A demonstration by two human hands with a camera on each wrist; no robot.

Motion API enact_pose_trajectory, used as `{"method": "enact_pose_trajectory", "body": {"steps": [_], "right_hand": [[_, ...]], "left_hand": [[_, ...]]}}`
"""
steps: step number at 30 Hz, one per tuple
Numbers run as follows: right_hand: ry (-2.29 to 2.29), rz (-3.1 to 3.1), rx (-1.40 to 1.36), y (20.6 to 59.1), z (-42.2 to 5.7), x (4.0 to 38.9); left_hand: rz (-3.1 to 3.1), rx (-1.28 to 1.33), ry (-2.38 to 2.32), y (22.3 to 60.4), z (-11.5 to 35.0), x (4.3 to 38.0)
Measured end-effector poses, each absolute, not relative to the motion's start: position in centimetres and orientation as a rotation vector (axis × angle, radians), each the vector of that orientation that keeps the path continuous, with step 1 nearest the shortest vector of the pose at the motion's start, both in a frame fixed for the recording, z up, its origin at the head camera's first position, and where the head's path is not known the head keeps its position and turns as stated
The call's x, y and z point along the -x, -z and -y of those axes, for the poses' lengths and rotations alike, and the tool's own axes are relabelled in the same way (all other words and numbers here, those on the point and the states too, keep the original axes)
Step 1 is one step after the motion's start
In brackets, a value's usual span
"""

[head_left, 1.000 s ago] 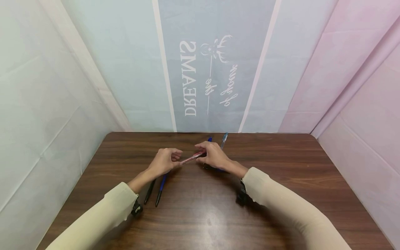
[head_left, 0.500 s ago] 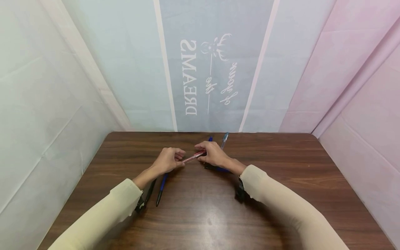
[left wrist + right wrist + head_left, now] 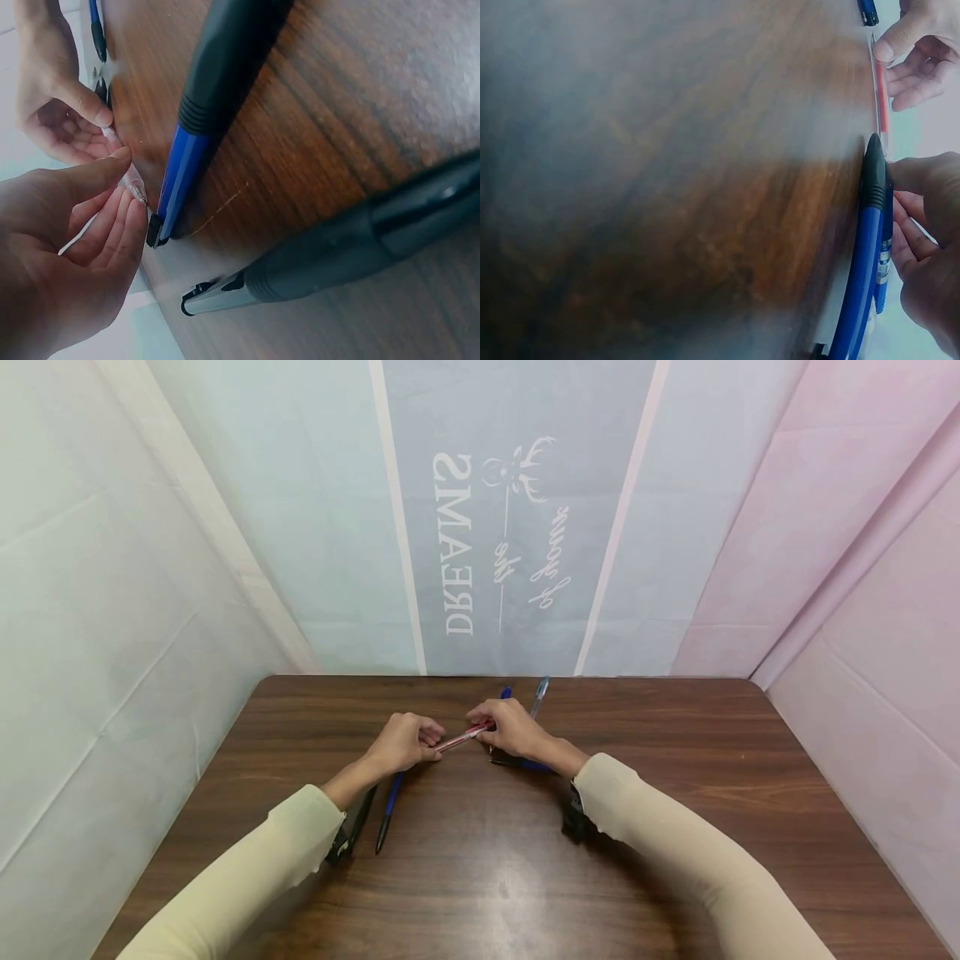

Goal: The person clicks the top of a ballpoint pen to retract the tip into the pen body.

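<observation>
A red pen (image 3: 459,741) with a clear barrel spans the gap between both hands, slanting up to the right in the head view. My left hand (image 3: 397,748) pinches its pointed end between thumb and fingers. At the other end, my right hand (image 3: 514,732) grips the pen and hides part of it. Below my left hand lie a blue pen with a black grip (image 3: 389,811) and a black pen (image 3: 315,262), partly covered by the wrist. Another blue pen with a black grip (image 3: 864,255) lies under my right hand.
Behind my right hand, a blue pen (image 3: 506,692) and a clear pen with a light blue cap (image 3: 541,689) lie near the far edge of the brown wooden table (image 3: 637,710). A printed cloth (image 3: 495,543) hangs behind the table, with pale cloths at both sides.
My left hand has shifted slightly right, toward my right hand, and stays on the red pen. The right hand has hardly moved. The pens on the table lie as before.
</observation>
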State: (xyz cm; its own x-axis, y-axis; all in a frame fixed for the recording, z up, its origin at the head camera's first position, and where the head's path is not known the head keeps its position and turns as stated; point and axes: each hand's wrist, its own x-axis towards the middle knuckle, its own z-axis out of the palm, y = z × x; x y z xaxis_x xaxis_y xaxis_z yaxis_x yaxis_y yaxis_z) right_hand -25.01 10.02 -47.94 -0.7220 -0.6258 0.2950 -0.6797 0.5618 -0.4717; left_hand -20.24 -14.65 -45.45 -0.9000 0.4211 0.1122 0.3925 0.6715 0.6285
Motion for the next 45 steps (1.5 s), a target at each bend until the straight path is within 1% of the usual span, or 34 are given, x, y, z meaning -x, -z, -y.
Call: {"method": "enact_pose_trajectory", "body": {"steps": [6, 13, 27, 33, 45], "right_hand": [[-0.882, 2.688, -1.138, 48.0, -10.0, 25.3], [-0.869, 2.661, -1.206, 47.9, -10.1, 25.5], [-0.855, 2.664, -1.252, 47.7, -10.4, 26.1], [-0.904, 2.694, -1.229, 47.4, -10.5, 26.3], [-1.215, 2.665, -1.100, 46.8, -10.5, 26.8]], "left_hand": [[-2.848, -0.768, -1.082, 45.3, 14.6, 20.4], [-2.840, -0.681, -1.036, 45.7, 14.7, 21.1], [-2.825, -0.649, -1.080, 45.0, 14.5, 21.2], [-2.803, -0.607, -1.132, 44.7, 14.7, 21.3], [-2.745, -0.511, -1.249, 44.0, 15.3, 21.8]]}}
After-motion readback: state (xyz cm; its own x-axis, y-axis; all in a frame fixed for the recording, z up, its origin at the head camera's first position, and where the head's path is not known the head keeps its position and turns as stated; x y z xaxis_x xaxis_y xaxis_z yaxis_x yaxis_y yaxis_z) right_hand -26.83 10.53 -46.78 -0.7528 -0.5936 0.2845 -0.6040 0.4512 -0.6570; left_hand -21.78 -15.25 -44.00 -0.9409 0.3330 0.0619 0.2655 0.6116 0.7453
